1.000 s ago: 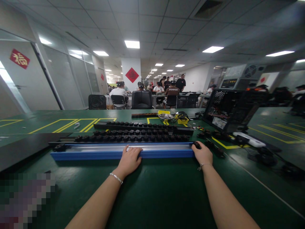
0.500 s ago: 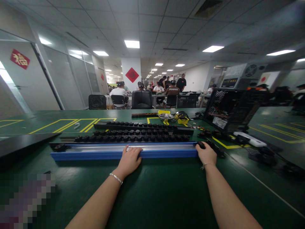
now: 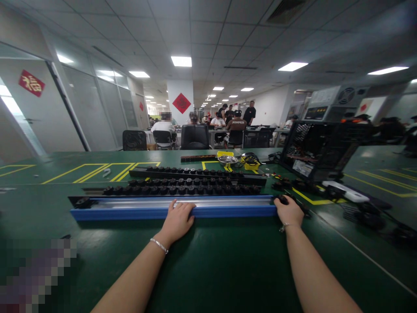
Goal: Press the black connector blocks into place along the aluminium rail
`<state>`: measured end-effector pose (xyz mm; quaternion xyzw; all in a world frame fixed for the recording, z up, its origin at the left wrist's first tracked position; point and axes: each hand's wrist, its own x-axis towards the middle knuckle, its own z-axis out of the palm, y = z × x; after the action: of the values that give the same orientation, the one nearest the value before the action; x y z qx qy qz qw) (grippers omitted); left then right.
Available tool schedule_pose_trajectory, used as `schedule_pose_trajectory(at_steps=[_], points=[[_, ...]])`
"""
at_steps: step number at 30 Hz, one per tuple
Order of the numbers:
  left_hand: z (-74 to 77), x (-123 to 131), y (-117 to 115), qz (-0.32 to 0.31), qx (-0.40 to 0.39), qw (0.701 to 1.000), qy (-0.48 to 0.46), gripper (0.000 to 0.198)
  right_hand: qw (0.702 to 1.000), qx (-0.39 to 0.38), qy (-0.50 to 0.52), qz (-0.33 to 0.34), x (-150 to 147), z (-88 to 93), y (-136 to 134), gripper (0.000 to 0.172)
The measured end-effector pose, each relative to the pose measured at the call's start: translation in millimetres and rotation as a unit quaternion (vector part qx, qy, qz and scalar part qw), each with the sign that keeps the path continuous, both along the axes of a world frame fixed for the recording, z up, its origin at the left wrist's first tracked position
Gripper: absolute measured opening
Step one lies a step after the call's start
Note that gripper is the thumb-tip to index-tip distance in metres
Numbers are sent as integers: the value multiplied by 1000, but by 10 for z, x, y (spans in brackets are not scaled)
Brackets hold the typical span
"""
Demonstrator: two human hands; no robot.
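Lengthwise on the green worktop (image 3: 228, 269) lies the blue channel (image 3: 130, 213), under the left hand (image 3: 178, 219), whose grip is unclear. "福" marks the red sign (image 3: 31, 83) at far left; "PUMPKIN" a brown shirt (image 3: 236, 125). The right hand (image 3: 290, 213), farther right than before, pinches a black piece (image 3: 283, 200) by the channel's right end, baring more blue.

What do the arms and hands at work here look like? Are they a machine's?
No, they look human. The left grip and right grip are bare, five-fingered hands without gloves or visible cables. The forearms show no sleeves. A shiny silver-coloured band bracelet circles the left wrist; a thinner, chain-like silver-coloured bracelet circles the right.
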<state>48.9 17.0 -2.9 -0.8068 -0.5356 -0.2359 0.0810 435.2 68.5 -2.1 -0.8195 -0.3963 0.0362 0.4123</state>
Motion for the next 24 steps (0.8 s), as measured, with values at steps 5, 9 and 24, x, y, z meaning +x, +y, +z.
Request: schedule_pose_trajectory(at_steps=[5,9,24], points=[[9,2,-2,-2,-1,1000,0,31,1000,11,-12,-3,42,-60,32,52],[13,4,-5,0,-4,1000,-3,31,999,29,-22,-8,71,-111,72,52],[6,7,-45,3,0,1000,-1,26,996,5,82,37,464,-255,186,46]])
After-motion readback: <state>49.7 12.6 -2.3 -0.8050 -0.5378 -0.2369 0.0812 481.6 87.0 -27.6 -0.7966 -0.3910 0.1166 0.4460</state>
